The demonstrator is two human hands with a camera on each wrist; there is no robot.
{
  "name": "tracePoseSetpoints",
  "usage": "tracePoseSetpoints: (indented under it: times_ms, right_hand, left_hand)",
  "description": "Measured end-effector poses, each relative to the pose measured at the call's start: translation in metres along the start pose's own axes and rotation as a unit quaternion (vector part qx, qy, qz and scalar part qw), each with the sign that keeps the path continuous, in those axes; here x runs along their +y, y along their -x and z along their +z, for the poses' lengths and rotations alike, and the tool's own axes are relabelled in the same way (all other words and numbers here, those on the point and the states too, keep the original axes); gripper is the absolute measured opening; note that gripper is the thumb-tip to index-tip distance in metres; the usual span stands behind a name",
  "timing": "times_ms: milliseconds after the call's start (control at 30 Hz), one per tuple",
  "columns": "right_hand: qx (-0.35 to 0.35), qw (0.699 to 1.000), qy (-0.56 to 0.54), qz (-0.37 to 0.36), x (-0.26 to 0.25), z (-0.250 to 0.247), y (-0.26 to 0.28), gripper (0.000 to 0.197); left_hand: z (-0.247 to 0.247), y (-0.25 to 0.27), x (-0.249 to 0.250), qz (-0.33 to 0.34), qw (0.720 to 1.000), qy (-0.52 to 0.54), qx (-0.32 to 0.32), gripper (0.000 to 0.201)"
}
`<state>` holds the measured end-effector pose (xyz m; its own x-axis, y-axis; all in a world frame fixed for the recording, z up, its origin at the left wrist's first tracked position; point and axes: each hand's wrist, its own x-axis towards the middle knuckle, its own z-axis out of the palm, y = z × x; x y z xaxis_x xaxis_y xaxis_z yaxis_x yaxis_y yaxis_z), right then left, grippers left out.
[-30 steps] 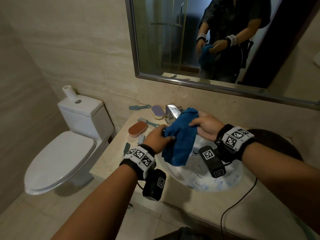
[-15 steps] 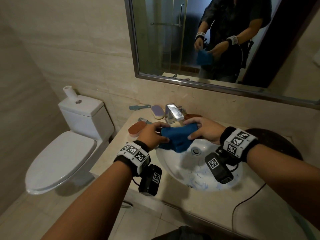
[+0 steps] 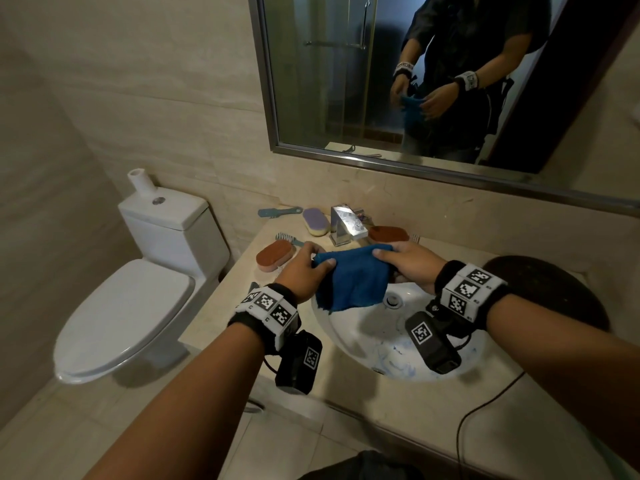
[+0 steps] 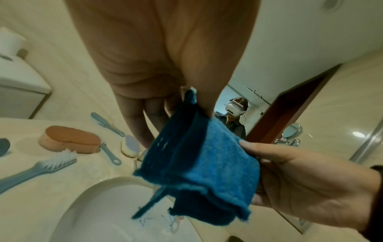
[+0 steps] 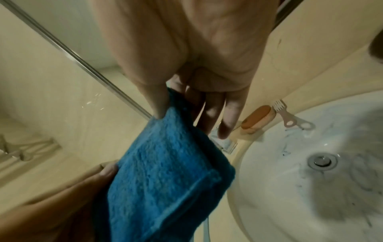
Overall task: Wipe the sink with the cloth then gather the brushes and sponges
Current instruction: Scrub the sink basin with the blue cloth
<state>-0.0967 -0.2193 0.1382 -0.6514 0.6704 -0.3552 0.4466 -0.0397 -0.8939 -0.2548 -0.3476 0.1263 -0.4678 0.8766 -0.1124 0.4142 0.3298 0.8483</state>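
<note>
A folded blue cloth [image 3: 353, 278] hangs above the back left of the white sink [image 3: 367, 334], which carries blue smears. My left hand [image 3: 304, 271] pinches the cloth's left top corner; in the left wrist view the cloth [image 4: 207, 163] hangs from thumb and fingers. My right hand [image 3: 405, 263] pinches its right top corner, and the cloth [image 5: 165, 172] shows the same way in the right wrist view. Around the tap lie brown sponges [image 3: 275, 257] [image 3: 388, 233], a purple brush [image 3: 316, 221] and blue-handled brushes [image 3: 280, 212] [image 4: 39, 170].
A chrome tap [image 3: 348, 225] stands behind the basin. A toilet [image 3: 135, 292] sits left of the beige counter [image 3: 398, 420]. A dark round object [image 3: 547, 289] lies on the counter at right. A mirror [image 3: 433, 81] hangs on the wall above. A black cable [image 3: 485, 407] trails over the counter front.
The cloth hung long from my raised right hand one second ago. Both hands have since come level and now hold it folded shorter, spread between them above the basin.
</note>
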Motion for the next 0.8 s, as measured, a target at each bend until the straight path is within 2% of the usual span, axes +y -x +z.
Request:
tracePoseSetpoints:
  times_ms: [100,133,200,267,333,400,433,467,533,600,667,733,800]
  right_hand:
    - [0.023,0.995,-0.096,0.012,-0.001,0.003,0.003,0.026]
    - [0.021,0.992,-0.121,0.011,-0.001,0.001,0.005,0.024]
    - [-0.019,0.988,-0.151,0.0,0.001,-0.005,0.008,0.033]
    - [-0.071,0.99,-0.115,-0.028,0.004,-0.011,0.009,0.048]
    - [-0.082,0.995,-0.003,-0.059,0.007,-0.016,0.008,0.052]
    - [-0.038,0.98,0.168,-0.099,0.013,-0.019,0.004,0.039]
    - [-0.02,0.966,0.231,-0.116,0.015,-0.02,0.004,0.026]
    - [-0.013,0.955,0.268,-0.13,0.017,-0.02,0.004,0.021]
    - [-0.005,0.948,0.275,-0.159,0.025,-0.021,0.001,0.031]
    - [0.014,0.954,0.251,-0.165,0.03,-0.023,-0.001,0.022]
    - [0.024,0.961,0.221,-0.166,0.034,-0.026,-0.002,0.009]
    - [-0.007,0.96,0.203,-0.192,0.035,-0.026,-0.005,0.012]
    - [-0.044,0.961,0.178,-0.205,0.033,-0.026,-0.006,0.022]
  left_hand:
    - [0.003,0.006,0.002,-0.042,0.986,0.149,-0.053,0.037]
    - [0.003,0.007,0.002,-0.039,0.984,0.155,-0.076,0.045]
    - [0.002,0.008,0.002,-0.012,0.992,0.084,-0.096,0.049]
    - [0.005,0.009,0.004,0.002,0.997,0.015,-0.076,0.045]
    - [0.009,0.007,0.005,0.013,0.999,-0.026,-0.033,0.038]
    - [0.014,0.006,0.004,0.027,0.998,-0.062,-0.003,0.026]
    - [0.017,0.006,0.004,0.028,0.996,-0.081,0.002,0.021]
    - [0.02,0.005,0.003,0.024,0.994,-0.104,0.005,0.018]
    - [0.026,0.004,0.0,-0.005,0.988,-0.155,0.014,0.022]
    - [0.031,0.004,-0.003,-0.056,0.981,-0.186,0.015,0.032]
    - [0.038,0.005,-0.003,-0.078,0.98,-0.182,-0.018,0.038]
    - [0.046,0.011,0.002,-0.057,0.981,-0.176,-0.053,0.046]
    - [0.051,0.013,0.009,-0.032,0.986,-0.157,-0.053,0.057]
